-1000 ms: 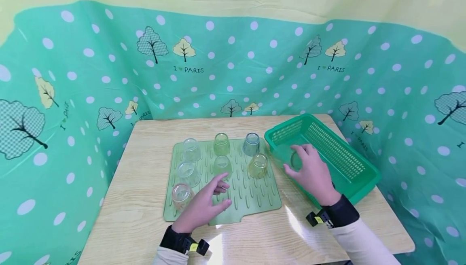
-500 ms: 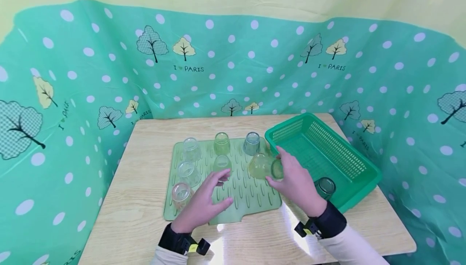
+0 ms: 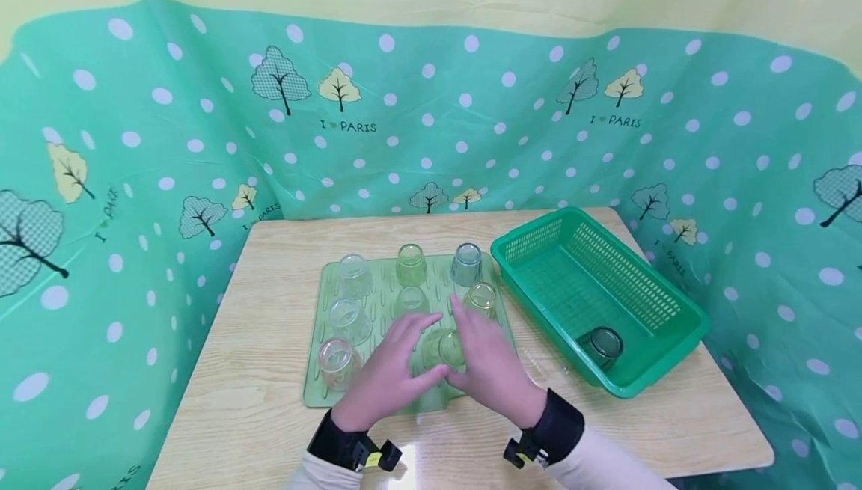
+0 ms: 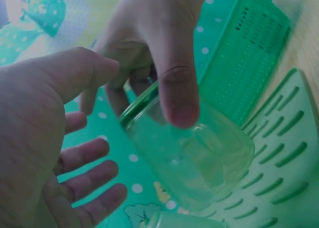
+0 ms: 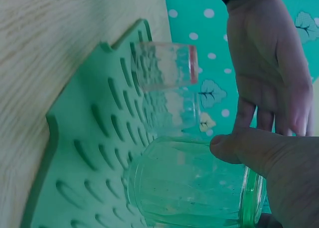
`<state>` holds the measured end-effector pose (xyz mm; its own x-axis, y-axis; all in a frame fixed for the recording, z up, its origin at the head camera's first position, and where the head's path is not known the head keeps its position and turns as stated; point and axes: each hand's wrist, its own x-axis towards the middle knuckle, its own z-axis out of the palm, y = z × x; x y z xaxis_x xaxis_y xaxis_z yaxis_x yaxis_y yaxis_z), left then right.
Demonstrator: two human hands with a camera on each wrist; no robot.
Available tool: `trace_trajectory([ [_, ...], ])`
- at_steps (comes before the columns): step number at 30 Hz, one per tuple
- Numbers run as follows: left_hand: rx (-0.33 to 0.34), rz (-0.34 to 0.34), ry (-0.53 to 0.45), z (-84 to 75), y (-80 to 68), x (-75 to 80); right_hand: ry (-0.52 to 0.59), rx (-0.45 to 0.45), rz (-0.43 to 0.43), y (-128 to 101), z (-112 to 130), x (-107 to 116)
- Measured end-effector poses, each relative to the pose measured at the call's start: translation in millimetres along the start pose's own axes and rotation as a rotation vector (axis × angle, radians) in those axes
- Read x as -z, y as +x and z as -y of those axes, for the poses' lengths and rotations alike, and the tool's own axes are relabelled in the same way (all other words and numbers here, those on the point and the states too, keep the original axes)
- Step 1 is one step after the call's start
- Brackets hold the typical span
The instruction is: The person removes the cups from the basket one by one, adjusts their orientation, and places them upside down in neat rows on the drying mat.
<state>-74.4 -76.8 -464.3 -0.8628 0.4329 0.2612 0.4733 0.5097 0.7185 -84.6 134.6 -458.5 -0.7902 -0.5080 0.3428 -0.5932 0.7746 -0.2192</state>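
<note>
Head view shows your right hand (image 3: 494,366) gripping a pale green glass (image 3: 450,348) just above the near middle of the ribbed green mat (image 3: 316,389), thumb and fingers curled round it near the rim — the wrist views confirm the hold, with the glass tipped on its side rather than upright. Your left hand (image 3: 390,370) sits just beside it with its fingers spread and relaxed, holding nothing, palm toward the glass. By my reading you are at the placing step: the glass is over the free spot in the mat's near row, beside seven others already standing there. The next move calls for turning it mouth-down and lowering it squarely between the ribs, clear of its neighbours — one dark glass (image 3: 601,345) waits in the green basket (image 3: 667,303).
</note>
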Motion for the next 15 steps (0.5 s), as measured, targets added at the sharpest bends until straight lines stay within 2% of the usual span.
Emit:
trace_trajectory([
  [6, 0.011, 0.002, 0.061, 1.0, 0.2, -3.5, 0.023, 0.042, 0.017, 2, 13, -9],
  [15, 0.079, 0.013, 0.155, 2.1, 1.4, -5.1, 0.001, 0.058, -0.004, 4, 19, -18],
])
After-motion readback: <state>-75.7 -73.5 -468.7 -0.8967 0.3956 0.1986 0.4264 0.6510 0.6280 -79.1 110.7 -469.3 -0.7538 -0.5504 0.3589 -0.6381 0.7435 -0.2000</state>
